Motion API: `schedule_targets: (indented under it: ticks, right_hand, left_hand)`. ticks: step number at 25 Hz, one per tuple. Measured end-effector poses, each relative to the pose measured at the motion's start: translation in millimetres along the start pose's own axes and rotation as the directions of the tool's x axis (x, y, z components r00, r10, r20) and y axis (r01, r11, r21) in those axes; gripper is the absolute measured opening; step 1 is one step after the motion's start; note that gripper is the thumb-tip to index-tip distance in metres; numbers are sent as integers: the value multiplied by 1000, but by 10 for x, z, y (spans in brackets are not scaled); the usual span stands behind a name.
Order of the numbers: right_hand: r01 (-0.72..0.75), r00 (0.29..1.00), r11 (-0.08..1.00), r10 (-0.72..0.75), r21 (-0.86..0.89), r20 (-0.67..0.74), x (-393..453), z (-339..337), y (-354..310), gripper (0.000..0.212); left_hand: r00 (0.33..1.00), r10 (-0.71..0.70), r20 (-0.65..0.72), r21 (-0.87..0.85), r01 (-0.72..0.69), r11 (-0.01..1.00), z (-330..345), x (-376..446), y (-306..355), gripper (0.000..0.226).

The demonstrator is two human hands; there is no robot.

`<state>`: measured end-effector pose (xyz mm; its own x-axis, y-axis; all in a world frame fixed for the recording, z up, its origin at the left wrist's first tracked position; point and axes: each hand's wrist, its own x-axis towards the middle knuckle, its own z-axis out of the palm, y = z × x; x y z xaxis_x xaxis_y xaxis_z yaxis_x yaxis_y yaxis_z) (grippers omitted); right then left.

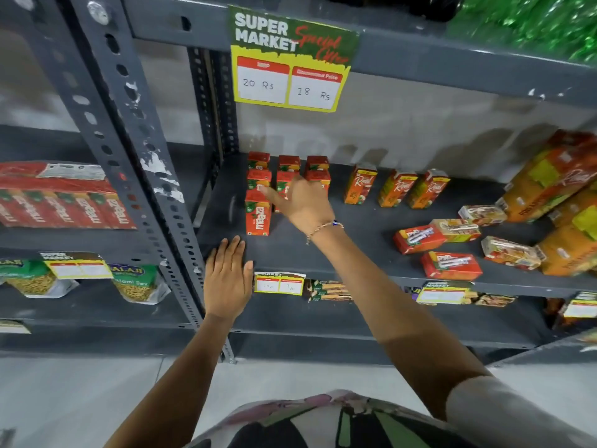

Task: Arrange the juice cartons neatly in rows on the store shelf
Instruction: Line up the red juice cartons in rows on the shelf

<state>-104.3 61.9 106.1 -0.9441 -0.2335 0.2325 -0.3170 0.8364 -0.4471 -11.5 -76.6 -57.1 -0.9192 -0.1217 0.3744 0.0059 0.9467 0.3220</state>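
Observation:
Several small red Maaza juice cartons (258, 212) stand upright in rows at the left of the dark shelf (290, 250). My right hand (298, 198) reaches in among them, fingers spread, covering a carton in the middle row; whether it grips that carton is hidden. My left hand (227, 279) lies flat and open on the shelf's front edge, left of the cartons. Three orange Real cartons (395, 188) stand upright further right. Several small cartons (450, 265) lie flat on their sides at the right front.
Large orange juice cartons (549, 185) lean and lie at the far right. A grey perforated upright (145, 163) borders the shelf on the left. A price sign (290, 59) hangs from the shelf above. Snack packs (139, 282) sit on the lower shelf.

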Motion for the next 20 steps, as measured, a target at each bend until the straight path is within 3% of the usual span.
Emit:
schedule_targets:
  ticks: [2,5,8,11,17,20]
  right_hand:
    - [-14,998,998,17,-59,55,-101,-216,457,46]
    - [-207,967,960,229,-189,107,-360,-612,1337,15]
    - [-240,925,905,322,-350,201,-569,-851,1938,48]
    - [-198,887,869,356,-454,294,-642,-829,2159,64]
    - [-127,923,837,296,-532,245,-549,-661,2034,54]
    - [-149,958,898,235,-414,165,-538,-617,1826,59]
  left_hand:
    - [998,55,28,12,-56,998,65,-48,161,54]
    - [982,169,80,20,-171,985,155,-29,461,56]
    - [984,151,95,10,-153,988,191,29,554,55]
    - [986,150,74,-13,-150,989,233,22,516,51]
    - [983,182,28,-31,-181,983,235,13,513,52]
    - [980,199,-6,-41,-199,979,196,5,406,52]
